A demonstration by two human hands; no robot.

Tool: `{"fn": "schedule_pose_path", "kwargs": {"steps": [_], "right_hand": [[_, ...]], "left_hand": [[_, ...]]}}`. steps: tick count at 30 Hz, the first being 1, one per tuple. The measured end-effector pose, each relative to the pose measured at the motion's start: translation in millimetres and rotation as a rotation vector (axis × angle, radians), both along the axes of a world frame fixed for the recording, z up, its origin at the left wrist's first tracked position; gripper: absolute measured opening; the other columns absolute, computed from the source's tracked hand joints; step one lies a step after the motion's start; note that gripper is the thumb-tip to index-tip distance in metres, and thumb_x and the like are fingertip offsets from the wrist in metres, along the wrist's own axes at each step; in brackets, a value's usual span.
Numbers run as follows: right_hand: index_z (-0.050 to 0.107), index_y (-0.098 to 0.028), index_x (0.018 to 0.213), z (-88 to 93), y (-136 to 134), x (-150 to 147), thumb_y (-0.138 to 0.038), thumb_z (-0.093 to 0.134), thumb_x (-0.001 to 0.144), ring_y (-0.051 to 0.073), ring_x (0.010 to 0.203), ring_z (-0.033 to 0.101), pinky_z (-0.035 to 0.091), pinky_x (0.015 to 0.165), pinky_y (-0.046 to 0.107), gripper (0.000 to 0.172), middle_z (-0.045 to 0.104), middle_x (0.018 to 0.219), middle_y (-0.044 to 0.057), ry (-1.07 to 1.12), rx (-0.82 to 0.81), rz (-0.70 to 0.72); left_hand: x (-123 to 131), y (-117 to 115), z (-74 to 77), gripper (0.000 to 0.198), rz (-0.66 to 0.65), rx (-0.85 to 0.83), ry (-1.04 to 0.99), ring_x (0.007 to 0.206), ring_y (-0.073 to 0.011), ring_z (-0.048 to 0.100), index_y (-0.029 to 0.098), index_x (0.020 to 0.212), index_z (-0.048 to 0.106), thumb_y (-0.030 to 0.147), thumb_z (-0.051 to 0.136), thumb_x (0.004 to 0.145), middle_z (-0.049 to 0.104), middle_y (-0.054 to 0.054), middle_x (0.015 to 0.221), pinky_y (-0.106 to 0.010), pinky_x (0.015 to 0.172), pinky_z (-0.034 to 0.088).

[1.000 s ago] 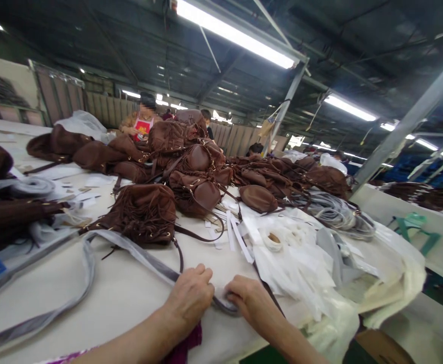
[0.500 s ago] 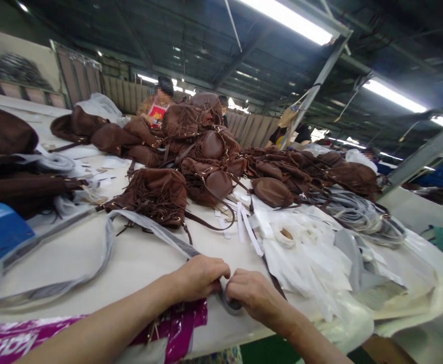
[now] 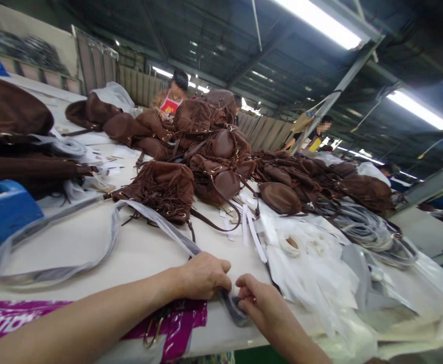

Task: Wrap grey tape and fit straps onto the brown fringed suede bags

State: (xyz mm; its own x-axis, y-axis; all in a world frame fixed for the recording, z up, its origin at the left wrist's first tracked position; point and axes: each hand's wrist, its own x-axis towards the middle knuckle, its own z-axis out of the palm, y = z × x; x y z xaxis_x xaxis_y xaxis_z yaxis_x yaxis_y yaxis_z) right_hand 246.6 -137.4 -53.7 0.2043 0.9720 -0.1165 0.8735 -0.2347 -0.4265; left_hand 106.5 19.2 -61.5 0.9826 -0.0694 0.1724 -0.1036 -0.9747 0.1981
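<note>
My left hand [image 3: 202, 275] is closed around a long grey wrapped strap [image 3: 103, 253] at the table's near edge. Close beside it, my right hand [image 3: 261, 303] pinches the same strap's bent end [image 3: 238, 313]. The strap runs away to the left in a wide loop over the cream table [image 3: 141, 253]. A brown fringed bag [image 3: 160, 188] lies just behind my hands, its thin brown strap trailing towards them.
A heap of brown bags [image 3: 221, 151] fills the table's middle. White paper strips and tape rolls [image 3: 291, 243] lie to the right, with clear plastic bags [image 3: 357, 283]. A blue box [image 3: 1, 212] sits left. Other people [image 3: 171, 98] work at the far side.
The view has swung left and down. My hands have stayed on the strap's end, and my right hand has moved slightly apart from the left.
</note>
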Motion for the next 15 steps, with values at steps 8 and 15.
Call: {"fn": "schedule_pose_path", "kwargs": {"steps": [8, 15], "right_hand": [[0.061, -0.021, 0.073, 1.6, 10, 4, -0.006, 0.052, 0.082, 0.013, 0.066, 0.056, 0.034, 0.055, 0.023, 0.02, 0.064, 0.075, 0.0, -0.383, 0.259, 0.453], [0.058, -0.02, 0.077, -14.1, 2, 5, -0.016, 0.04, 0.097, 0.014, 0.065, 0.056, 0.042, 0.058, 0.025, 0.027, 0.062, 0.074, 0.002, -0.5, 0.534, 0.625]], "left_hand": [[-10, -2, -0.2, 0.012, -0.017, -0.072, -0.008, 0.064, -0.0134, 0.056, 0.024, 0.08, 0.064, 0.012, 0.061, 0.078, 0.058, 0.003, 0.076, -0.025, 0.047, 0.03], [-10, -3, 0.7, 0.021, -0.006, -0.063, -0.031, 0.079, -0.019, 0.065, 0.022, 0.101, 0.057, 0.016, 0.061, 0.081, 0.066, 0.001, 0.091, -0.027, 0.056, 0.045]]}}
